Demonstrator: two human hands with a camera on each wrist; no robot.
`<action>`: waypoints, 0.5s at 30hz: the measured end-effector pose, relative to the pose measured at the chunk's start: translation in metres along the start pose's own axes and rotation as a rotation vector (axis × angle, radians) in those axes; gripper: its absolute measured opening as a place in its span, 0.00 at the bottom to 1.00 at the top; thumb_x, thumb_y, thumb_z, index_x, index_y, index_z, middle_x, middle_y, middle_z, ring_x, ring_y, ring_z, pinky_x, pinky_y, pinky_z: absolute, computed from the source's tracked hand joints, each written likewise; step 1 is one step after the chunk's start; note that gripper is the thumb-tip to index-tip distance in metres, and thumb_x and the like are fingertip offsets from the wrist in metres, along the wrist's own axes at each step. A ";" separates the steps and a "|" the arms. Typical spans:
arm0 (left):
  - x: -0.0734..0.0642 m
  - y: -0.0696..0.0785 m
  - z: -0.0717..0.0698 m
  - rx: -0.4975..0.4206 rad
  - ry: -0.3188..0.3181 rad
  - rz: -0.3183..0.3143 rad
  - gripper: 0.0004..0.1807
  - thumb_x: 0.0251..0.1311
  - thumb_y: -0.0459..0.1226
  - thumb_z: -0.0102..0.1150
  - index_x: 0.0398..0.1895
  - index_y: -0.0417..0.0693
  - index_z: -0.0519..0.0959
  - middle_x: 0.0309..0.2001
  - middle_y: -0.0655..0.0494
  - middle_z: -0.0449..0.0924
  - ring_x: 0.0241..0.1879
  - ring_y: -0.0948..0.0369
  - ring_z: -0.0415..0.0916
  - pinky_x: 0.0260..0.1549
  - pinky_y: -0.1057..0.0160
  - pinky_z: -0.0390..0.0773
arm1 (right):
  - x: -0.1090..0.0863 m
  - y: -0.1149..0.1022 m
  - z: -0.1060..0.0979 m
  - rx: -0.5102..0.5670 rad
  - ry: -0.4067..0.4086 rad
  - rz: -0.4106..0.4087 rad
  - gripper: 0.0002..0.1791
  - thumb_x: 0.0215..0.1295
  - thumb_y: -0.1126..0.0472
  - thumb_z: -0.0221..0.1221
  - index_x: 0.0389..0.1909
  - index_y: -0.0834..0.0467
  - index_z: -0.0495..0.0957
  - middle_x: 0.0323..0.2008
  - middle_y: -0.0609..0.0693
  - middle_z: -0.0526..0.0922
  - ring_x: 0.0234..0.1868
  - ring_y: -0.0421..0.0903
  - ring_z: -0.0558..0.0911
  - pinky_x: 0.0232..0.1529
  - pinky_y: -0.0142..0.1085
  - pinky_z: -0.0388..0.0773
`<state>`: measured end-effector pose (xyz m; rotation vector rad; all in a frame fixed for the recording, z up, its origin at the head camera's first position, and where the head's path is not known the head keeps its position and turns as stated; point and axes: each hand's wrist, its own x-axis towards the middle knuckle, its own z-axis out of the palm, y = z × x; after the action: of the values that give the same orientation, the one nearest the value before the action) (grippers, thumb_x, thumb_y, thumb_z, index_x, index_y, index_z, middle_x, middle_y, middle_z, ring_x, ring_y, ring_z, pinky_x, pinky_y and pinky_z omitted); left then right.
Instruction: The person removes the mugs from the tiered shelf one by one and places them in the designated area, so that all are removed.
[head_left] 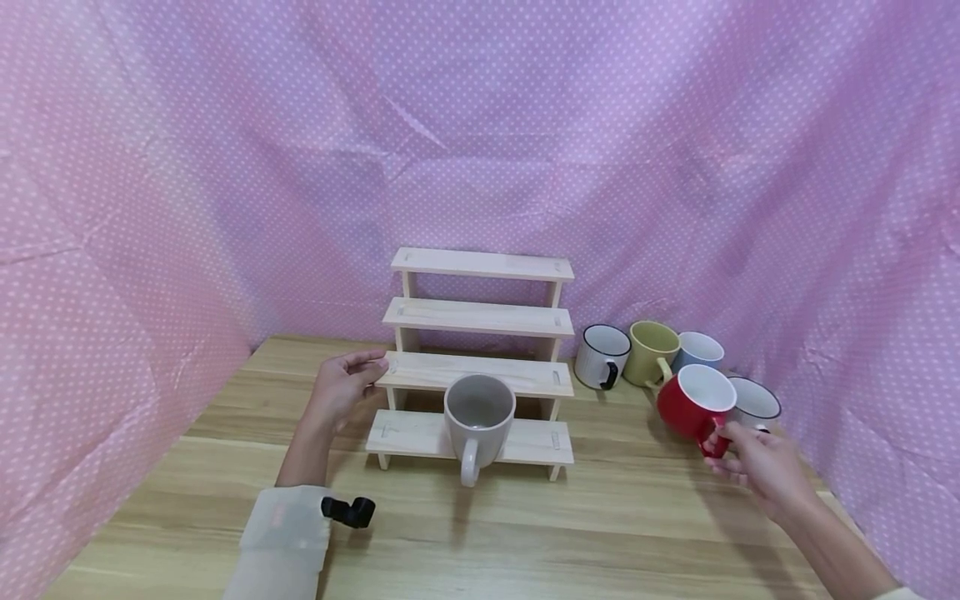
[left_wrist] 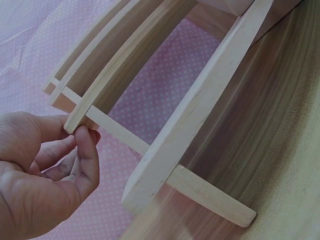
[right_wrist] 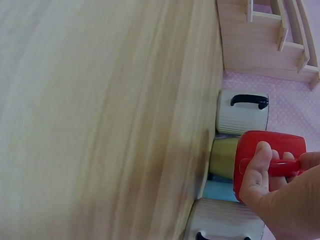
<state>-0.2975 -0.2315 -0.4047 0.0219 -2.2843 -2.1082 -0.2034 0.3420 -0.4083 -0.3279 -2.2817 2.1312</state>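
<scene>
My left hand (head_left: 347, 385) pinches the left end of a wooden stepped rack (head_left: 480, 372), at the second shelf from the bottom; the left wrist view has the thumb and fingers on that board's end. A grey mug (head_left: 480, 421) stands on the lowest shelf, its handle toward me. Over on the right, my right hand (head_left: 765, 467) grips the handle of a red mug (head_left: 686, 408) with a white inside. In the right wrist view the red mug (right_wrist: 272, 142) is held above the tabletop, in front of the other mugs.
At the back right stand a white mug with a black handle (head_left: 596, 358), a yellow-green mug (head_left: 651, 354), a light blue mug (head_left: 699, 348) and another white mug with a dark rim (head_left: 753, 400). A pink dotted cloth (head_left: 480, 125) hangs behind the wooden table (head_left: 600, 533).
</scene>
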 end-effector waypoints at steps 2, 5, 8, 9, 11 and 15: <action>0.000 0.000 0.000 0.002 0.000 -0.002 0.25 0.72 0.38 0.62 0.68 0.35 0.73 0.49 0.53 0.80 0.39 0.67 0.78 0.39 0.69 0.83 | 0.001 0.002 0.000 0.006 -0.010 0.016 0.17 0.80 0.60 0.49 0.32 0.56 0.83 0.31 0.48 0.82 0.31 0.45 0.87 0.33 0.35 0.87; 0.000 0.000 0.000 0.007 0.002 -0.002 0.25 0.72 0.38 0.62 0.68 0.35 0.73 0.48 0.53 0.80 0.39 0.67 0.78 0.38 0.69 0.83 | 0.002 0.005 0.001 0.006 -0.032 0.037 0.17 0.80 0.59 0.48 0.34 0.55 0.83 0.32 0.48 0.81 0.32 0.46 0.87 0.33 0.34 0.87; 0.001 0.000 -0.001 0.005 0.002 0.000 0.25 0.72 0.38 0.62 0.68 0.35 0.73 0.49 0.52 0.80 0.39 0.67 0.78 0.38 0.69 0.83 | 0.004 0.007 0.003 -0.004 -0.036 0.054 0.16 0.81 0.59 0.48 0.36 0.56 0.83 0.33 0.48 0.81 0.32 0.46 0.87 0.34 0.35 0.87; 0.001 0.000 -0.001 0.004 0.002 0.001 0.25 0.72 0.38 0.62 0.68 0.35 0.73 0.49 0.52 0.80 0.39 0.67 0.78 0.38 0.69 0.83 | 0.005 0.008 0.003 -0.010 -0.037 0.058 0.16 0.80 0.59 0.48 0.36 0.56 0.83 0.33 0.48 0.82 0.32 0.46 0.87 0.35 0.35 0.87; 0.001 0.000 -0.001 0.002 -0.004 0.002 0.25 0.72 0.37 0.62 0.68 0.35 0.73 0.50 0.51 0.79 0.40 0.67 0.78 0.38 0.69 0.83 | 0.007 0.010 0.003 -0.023 -0.036 0.063 0.16 0.80 0.59 0.47 0.37 0.57 0.82 0.33 0.48 0.82 0.31 0.46 0.87 0.35 0.36 0.88; 0.001 0.000 -0.001 0.001 -0.011 0.002 0.25 0.72 0.37 0.61 0.68 0.35 0.73 0.50 0.51 0.79 0.40 0.67 0.78 0.39 0.69 0.83 | 0.009 0.013 0.003 -0.054 -0.037 0.068 0.15 0.80 0.60 0.48 0.37 0.56 0.82 0.32 0.47 0.82 0.31 0.45 0.87 0.35 0.36 0.88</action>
<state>-0.2985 -0.2328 -0.4042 0.0073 -2.2902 -2.1118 -0.2106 0.3414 -0.4227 -0.3760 -2.3854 2.1268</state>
